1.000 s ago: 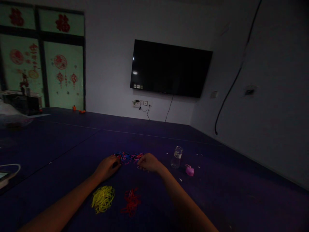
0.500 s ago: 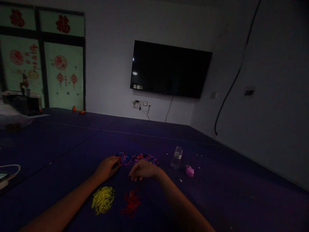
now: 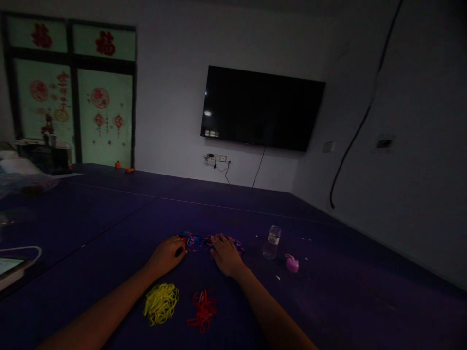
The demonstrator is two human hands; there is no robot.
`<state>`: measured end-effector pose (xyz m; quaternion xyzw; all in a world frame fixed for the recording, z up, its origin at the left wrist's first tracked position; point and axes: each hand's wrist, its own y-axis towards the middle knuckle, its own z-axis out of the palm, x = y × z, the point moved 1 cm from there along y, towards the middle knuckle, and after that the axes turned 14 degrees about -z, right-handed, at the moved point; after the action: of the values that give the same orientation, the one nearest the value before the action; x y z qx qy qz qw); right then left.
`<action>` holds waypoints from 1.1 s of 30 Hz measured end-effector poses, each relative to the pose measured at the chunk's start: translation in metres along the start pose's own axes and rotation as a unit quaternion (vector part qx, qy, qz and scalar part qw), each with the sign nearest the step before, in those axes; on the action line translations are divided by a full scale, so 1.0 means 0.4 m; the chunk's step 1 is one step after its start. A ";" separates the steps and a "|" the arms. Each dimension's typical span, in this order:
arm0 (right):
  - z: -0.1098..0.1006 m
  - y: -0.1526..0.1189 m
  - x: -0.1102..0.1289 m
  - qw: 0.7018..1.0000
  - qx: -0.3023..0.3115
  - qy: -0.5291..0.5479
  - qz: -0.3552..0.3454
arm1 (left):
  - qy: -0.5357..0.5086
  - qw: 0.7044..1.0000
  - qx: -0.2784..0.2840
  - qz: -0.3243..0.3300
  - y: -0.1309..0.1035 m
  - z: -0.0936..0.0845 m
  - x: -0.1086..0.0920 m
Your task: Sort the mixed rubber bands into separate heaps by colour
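Observation:
A pile of mixed blue, pink and purple rubber bands (image 3: 196, 241) lies on the dark table in front of me. At its left edge is my left hand (image 3: 167, 256), thumb and forefinger pinched together; a bit of red shows by the fingertips, too small to make out clearly. My right hand (image 3: 226, 256) lies palm down over the pile's right part, fingers stretched and apart, hiding some bands. Nearer to me, between my forearms, are a heap of yellow rubber bands (image 3: 161, 304) and a looser heap of red rubber bands (image 3: 203, 310).
Right of the pile stand a clear glass jar (image 3: 271, 243) and a small pink object (image 3: 292, 263), with white scraps around. A device with a white cable (image 3: 12, 270) sits at the left edge. Further back lies a plastic bag (image 3: 27, 182). A television (image 3: 262, 107) hangs on the wall.
My right hand has moved from above the red heap, fingers bent down, forward onto the mixed pile, where its fingers are spread. My left hand stays at the pile's left edge. The view has shifted slightly.

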<state>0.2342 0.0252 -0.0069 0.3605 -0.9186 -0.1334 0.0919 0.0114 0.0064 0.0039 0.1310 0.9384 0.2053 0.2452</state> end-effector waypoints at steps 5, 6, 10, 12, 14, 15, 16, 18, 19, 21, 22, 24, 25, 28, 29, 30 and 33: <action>-0.015 0.006 -0.004 0.999 -0.029 0.030 -0.020 | 0.001 1.000 -0.007 0.005 0.001 0.006 0.007; -0.019 0.006 -0.005 0.998 -0.038 0.037 -0.022 | -0.002 1.000 -0.008 0.008 0.001 0.008 0.010; -0.028 0.005 -0.012 0.996 -0.074 0.055 0.001 | -0.015 1.000 -0.005 0.019 0.002 0.015 0.023; -0.027 0.004 -0.018 0.994 -0.091 0.062 0.026 | -0.013 1.000 -0.004 0.019 0.003 0.017 0.027; -0.025 0.002 -0.024 0.990 -0.115 0.074 0.047 | -0.009 1.000 -0.004 0.017 0.004 0.017 0.027; -0.024 0.001 -0.027 0.987 -0.128 0.082 0.055 | -0.006 1.000 -0.004 0.017 0.004 0.017 0.027; -0.023 0.001 -0.029 0.984 -0.139 0.090 0.061 | -0.005 1.000 -0.004 0.016 0.004 0.016 0.025; -0.022 0.000 -0.032 0.982 -0.146 0.102 0.065 | -0.001 1.000 -0.005 0.015 0.003 0.013 0.021; -0.021 0.000 -0.033 0.982 -0.144 0.103 0.063 | 0.001 1.000 -0.005 0.013 0.002 0.012 0.019; -0.021 0.000 -0.034 0.984 -0.136 0.098 0.055 | 0.002 1.000 -0.003 0.008 0.001 0.008 0.014; -0.021 0.000 -0.034 0.985 -0.135 0.095 0.053 | 0.002 1.000 -0.001 0.005 0.001 0.006 0.012; -0.021 0.000 -0.036 0.984 -0.140 0.097 0.054 | 0.001 1.000 0.005 0.003 0.000 0.004 0.010; -0.020 0.000 -0.037 0.983 -0.144 0.101 0.057 | 0.001 1.000 0.006 0.002 0.001 0.003 0.009; -0.018 0.000 -0.038 0.980 -0.155 0.112 0.063 | 0.003 1.000 0.007 0.001 0.002 0.005 0.012; -0.019 0.000 -0.039 0.979 -0.157 0.114 0.064 | 0.003 1.000 0.007 0.003 0.003 0.006 0.014; -0.020 0.000 -0.039 0.978 -0.161 0.115 0.067 | 0.002 1.000 0.005 0.005 0.003 0.008 0.016; -0.025 -0.003 -0.043 0.974 -0.174 0.108 0.093 | -0.002 1.000 0.000 0.007 0.004 0.010 0.021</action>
<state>0.2500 0.0343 0.0010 0.2643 -0.8954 -0.2426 0.2636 0.0067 0.0119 -0.0018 0.1376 0.9371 0.2067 0.2453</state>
